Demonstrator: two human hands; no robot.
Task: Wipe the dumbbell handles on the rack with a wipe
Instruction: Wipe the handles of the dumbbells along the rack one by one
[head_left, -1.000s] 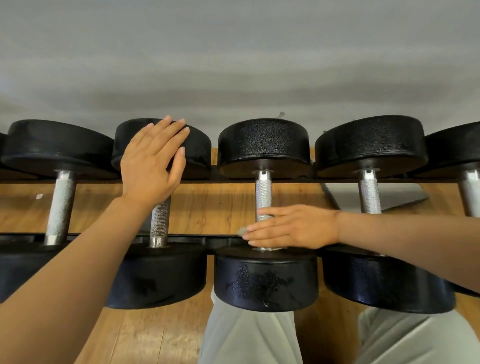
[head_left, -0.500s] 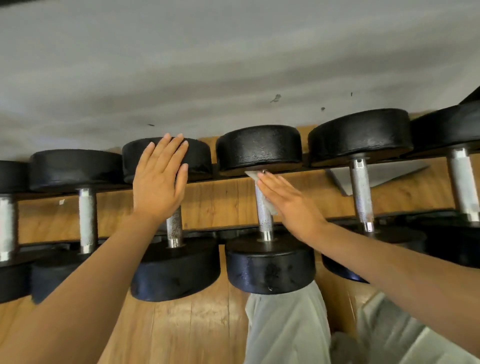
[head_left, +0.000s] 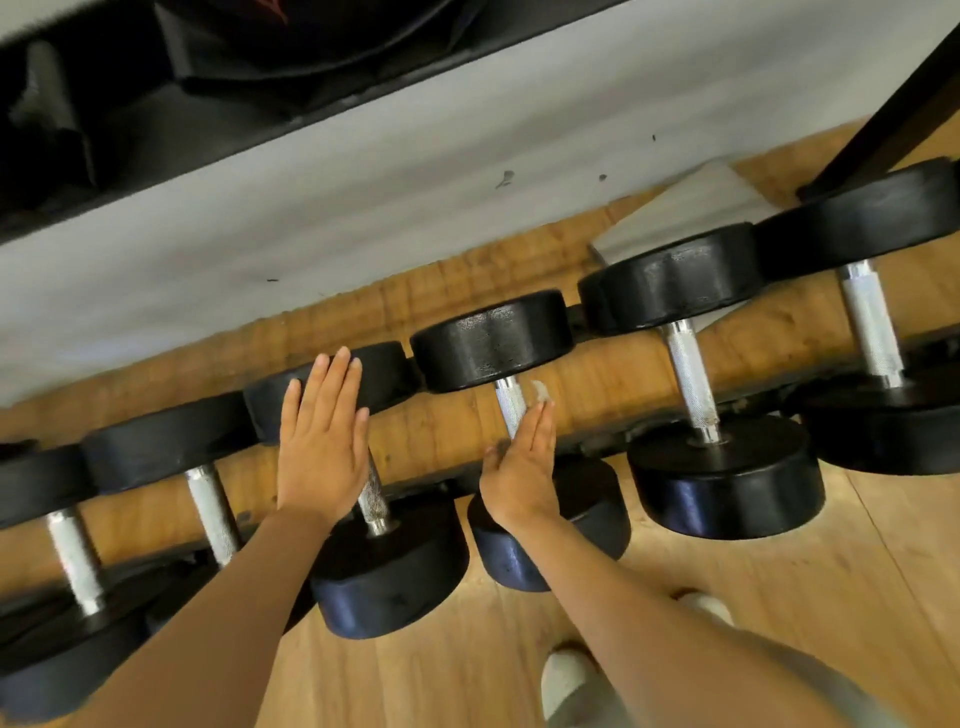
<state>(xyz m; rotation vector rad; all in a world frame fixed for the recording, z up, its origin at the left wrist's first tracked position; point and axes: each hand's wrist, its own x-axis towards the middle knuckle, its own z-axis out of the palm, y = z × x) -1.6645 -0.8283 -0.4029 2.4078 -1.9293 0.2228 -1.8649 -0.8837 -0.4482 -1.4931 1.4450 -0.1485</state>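
Several black dumbbells with knurled silver handles lie in a row on a low rack (head_left: 431, 486). My left hand (head_left: 319, 447) lies flat with straight fingers over the far head of one dumbbell (head_left: 379, 374), hiding the top of its handle (head_left: 373, 496). My right hand (head_left: 522, 470) is held straight against the handle (head_left: 508, 402) of the neighbouring dumbbell (head_left: 491, 340). A small pale wipe (head_left: 540, 389) sticks out past its fingertips, pressed to that handle. The lower handle is hidden behind the hand.
More dumbbells lie to the left (head_left: 208, 499) and right (head_left: 691, 382) on the rack. Behind runs a grey wall (head_left: 363, 208) with a dark ledge above. A grey slab (head_left: 685, 208) lies on the wooden floor (head_left: 467, 670). My shoe (head_left: 566, 675) is below.
The view has tilted and swung back, so the rack runs diagonally. My right hand with the wipe has stayed on the same handle, turning edge-on. My left hand remains on the dumbbell head.
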